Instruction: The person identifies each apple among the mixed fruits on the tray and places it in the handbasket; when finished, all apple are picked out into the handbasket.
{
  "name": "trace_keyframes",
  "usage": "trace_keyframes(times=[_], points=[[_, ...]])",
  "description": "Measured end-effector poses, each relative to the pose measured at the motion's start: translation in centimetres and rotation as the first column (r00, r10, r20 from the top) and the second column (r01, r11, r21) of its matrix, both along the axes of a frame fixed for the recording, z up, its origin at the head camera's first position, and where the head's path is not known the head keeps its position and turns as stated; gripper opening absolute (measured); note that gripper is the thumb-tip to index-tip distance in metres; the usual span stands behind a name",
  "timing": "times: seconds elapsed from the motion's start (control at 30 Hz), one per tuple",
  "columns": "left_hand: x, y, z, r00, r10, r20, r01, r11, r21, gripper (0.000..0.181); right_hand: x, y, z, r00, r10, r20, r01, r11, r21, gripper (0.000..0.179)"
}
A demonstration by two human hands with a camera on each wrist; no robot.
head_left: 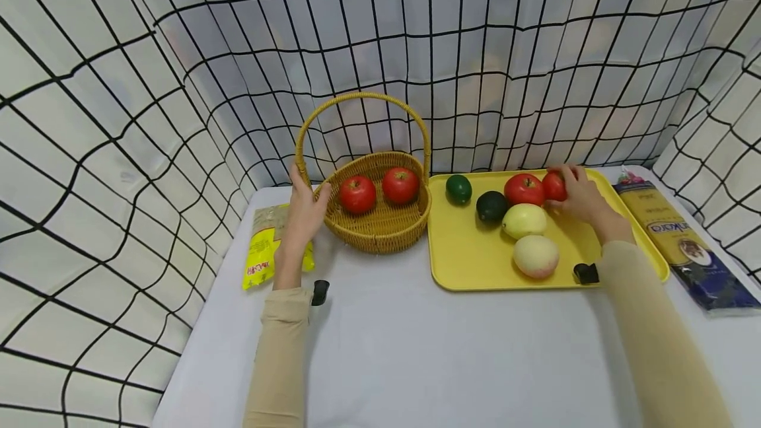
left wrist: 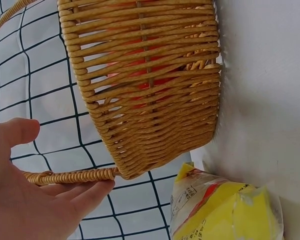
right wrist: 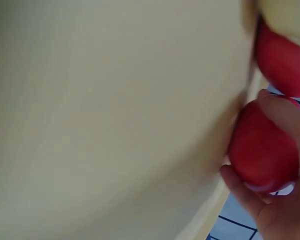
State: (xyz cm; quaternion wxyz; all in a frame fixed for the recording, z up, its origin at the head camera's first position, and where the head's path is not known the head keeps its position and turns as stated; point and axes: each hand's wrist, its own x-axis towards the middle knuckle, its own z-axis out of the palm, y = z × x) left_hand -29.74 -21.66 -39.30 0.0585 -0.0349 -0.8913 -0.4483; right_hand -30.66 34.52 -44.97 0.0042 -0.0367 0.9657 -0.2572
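Right hand point(head_left: 584, 198) clamps a round red apple point(right wrist: 262, 147) at the yellow tray's point(head_left: 475, 269) back edge; left hand point(head_left: 304, 212), thumb apart, touches the golden wicker handle point(left wrist: 85, 176).

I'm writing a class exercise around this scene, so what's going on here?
A person's right hand grips a red fruit near the far edge of the yellow tray; the left hand touches the handle of the wicker basket. Two red apples sit inside the basket. Another red fruit, two dark green, one yellow and one pale remain on the tray.
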Motion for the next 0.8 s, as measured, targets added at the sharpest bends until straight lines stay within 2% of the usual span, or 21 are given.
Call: trace_keyframes(times=[0.17,0.37,0.5,0.8], points=[[-0.1,0.1,0.2,1.000,-0.004,0.007,0.004,1.000,-0.014,0.088,2.0,-0.2,0.1,0.998,-0.034,0.060,0.034,0.999,-0.004,0.076],[-0.1,0.0,0.2,1.000,-0.001,0.014,0.001,1.000,-0.001,0.088,4.2,-0.4,1.5,0.986,-0.046,0.158,0.041,0.999,0.030,0.077],[-0.3,-0.2,0.2,1.000,-0.012,-0.005,0.011,1.000,-0.008,0.088,5.5,-0.5,2.2,0.975,-0.062,0.214,0.056,0.998,0.034,0.080],[-0.1,-0.2,0.3,1.000,0.001,-0.004,-0.001,1.000,-0.012,0.088,7.5,-0.5,3.4,0.954,-0.059,0.293,0.053,0.998,0.028,0.089]])
